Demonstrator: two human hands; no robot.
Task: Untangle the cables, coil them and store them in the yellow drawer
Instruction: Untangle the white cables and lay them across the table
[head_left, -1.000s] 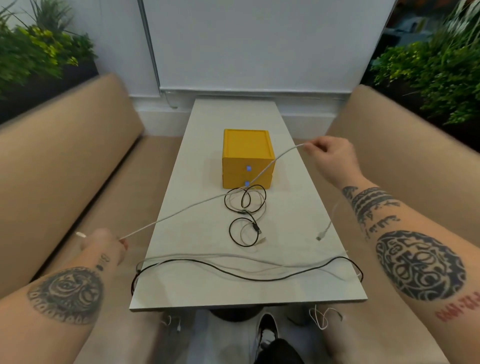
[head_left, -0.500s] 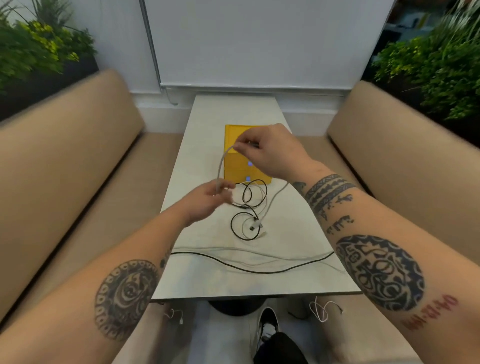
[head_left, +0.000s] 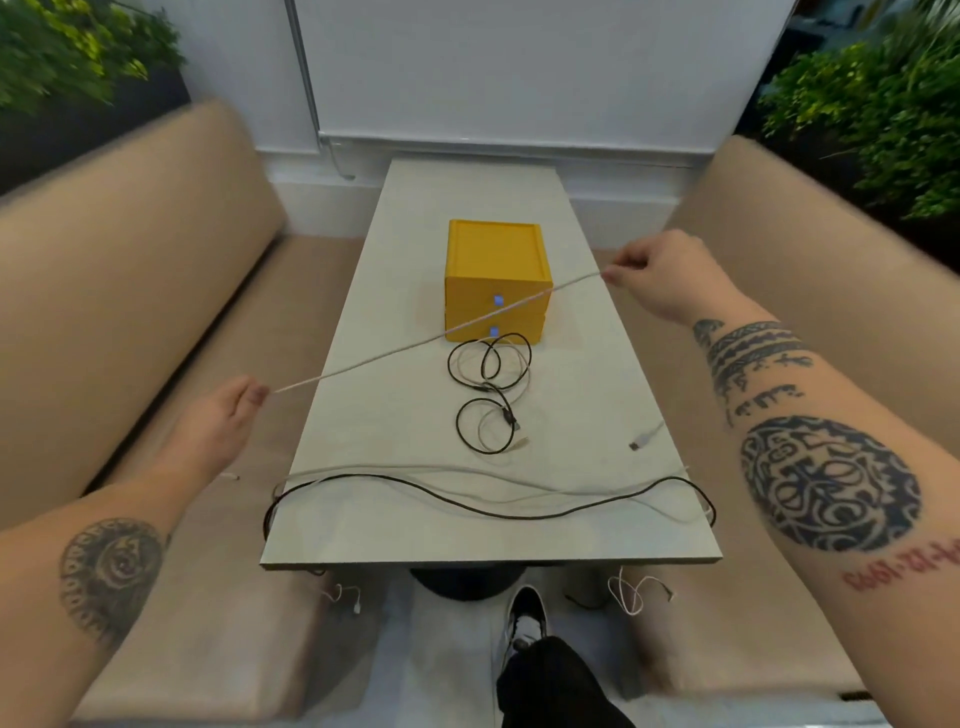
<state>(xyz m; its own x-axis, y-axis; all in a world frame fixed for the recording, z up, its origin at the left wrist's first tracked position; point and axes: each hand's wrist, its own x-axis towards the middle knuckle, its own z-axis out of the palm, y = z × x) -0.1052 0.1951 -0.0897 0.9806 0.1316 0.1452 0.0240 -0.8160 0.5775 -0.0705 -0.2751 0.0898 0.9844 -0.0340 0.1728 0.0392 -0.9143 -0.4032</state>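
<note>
**A:** Both hands pinched the white cable (head_left: 436, 335). The left hand (head_left: 226, 418) was low, off the table's left edge; the right hand (head_left: 662, 275) was up beside the yellow drawer unit (head_left: 496, 283). The line ran taut between them, above the top.

**B:** Drawers?

**A:** Both closed. The black-and-white tangle (head_left: 487, 387) sat just in front.

**B:** Risks?

**A:** Coiling low would probably drag the line into the tangle and re-knot it. The long black cable (head_left: 498, 515) draped over the near edge, so a snag could pull it off.

**B:** Room?

**A:** Pale table (head_left: 374, 426), tan benches (head_left: 130, 286) on both sides, plants (head_left: 62, 52) in the back corners.
</note>
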